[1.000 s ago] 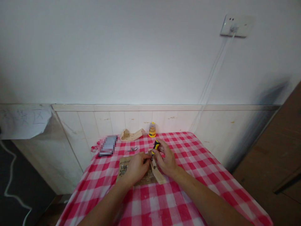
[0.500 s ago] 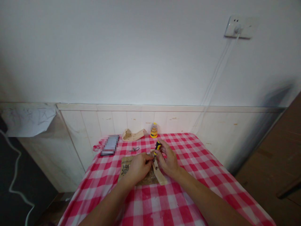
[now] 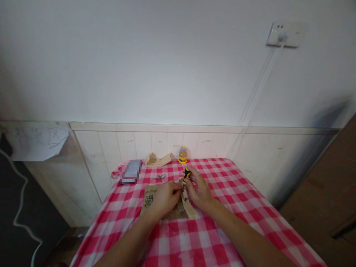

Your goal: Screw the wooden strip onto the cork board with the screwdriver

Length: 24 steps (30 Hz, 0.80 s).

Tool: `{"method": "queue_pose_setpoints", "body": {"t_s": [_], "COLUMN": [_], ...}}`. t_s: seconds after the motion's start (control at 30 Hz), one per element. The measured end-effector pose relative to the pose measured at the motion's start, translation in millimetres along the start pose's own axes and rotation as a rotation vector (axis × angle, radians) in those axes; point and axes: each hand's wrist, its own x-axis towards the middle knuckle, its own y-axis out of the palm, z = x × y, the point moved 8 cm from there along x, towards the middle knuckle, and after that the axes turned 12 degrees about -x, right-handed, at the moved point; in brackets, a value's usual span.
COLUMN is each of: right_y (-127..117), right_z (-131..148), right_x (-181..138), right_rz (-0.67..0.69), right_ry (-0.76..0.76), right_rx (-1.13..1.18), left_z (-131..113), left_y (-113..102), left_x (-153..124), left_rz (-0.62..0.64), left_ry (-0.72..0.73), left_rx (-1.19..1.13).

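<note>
My right hand [image 3: 200, 193] is closed round a black and yellow screwdriver [image 3: 187, 173], held nearly upright with its tip down at a pale wooden piece [image 3: 190, 211]. That piece is angled and has dark holes or fittings in its face. Beside the screwdriver's tip, my left hand [image 3: 164, 198] is closed in a pinch at the wood's far part; what the fingers hold there is too small and hidden to make out. Under the left hand and the wood lies a brown printed bag [image 3: 149, 193], partly covered.
Several small metal pieces, perhaps screws [image 3: 160, 177], lie beyond the bag. Farther back are another wooden part [image 3: 158, 161] and a yellow-capped clear bottle [image 3: 183, 155]. A blurred-out phone-like slab [image 3: 131, 172] is at the left edge of the checked tablecloth [image 3: 222, 174]. The wall stands behind.
The whole view has shifted slightly. Both hands keep nearly the same place at the wooden piece, and the screwdriver stands a little more upright.
</note>
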Motion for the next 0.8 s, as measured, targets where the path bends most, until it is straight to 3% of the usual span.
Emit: {"method": "queue_pose_setpoints", "body": {"t_s": [0.43,0.8], "right_y": [2.5,3.7], "right_z": [-3.4,-1.5], "right_x": [-1.6,-1.3], "right_rz": [0.034,0.058], "right_ry": [0.017,0.029], "right_rx": [0.081,0.038], "left_z": [1.1,-0.2], "left_y": [-0.8,-0.7], "left_x": [1.1,1.8], "left_rz": [-0.02,-0.025], "left_ry": [-0.063,-0.035], "left_rx": [0.076,0.058]}}
